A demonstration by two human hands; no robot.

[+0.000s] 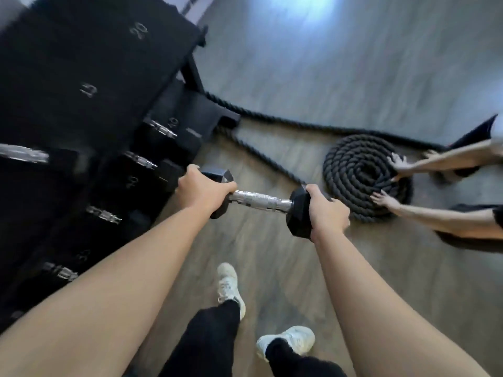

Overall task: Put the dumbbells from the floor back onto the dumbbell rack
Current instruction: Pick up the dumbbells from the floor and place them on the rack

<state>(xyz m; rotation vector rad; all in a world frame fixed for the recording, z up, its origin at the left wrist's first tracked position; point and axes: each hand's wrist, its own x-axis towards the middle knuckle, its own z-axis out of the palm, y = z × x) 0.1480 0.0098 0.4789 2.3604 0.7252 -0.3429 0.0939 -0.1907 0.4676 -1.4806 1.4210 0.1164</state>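
Both hands (left hand [202, 190], right hand [326, 213]) clamped over dumbbell [261, 200] heads

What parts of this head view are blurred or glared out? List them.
Head view: the dumbbell rack is motion-smeared, its numbers barely legible; glare whitens the floor at top; wide-angle bending stretches both forearms; the dumbbell in the left hand and right hand stays fairly sharp.

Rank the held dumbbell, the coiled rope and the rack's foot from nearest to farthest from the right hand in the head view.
From the right hand:
1. Held dumbbell, gripped at its right head.
2. Coiled rope, on the floor just to the right.
3. Rack's foot, up and left, beyond the dumbbell.
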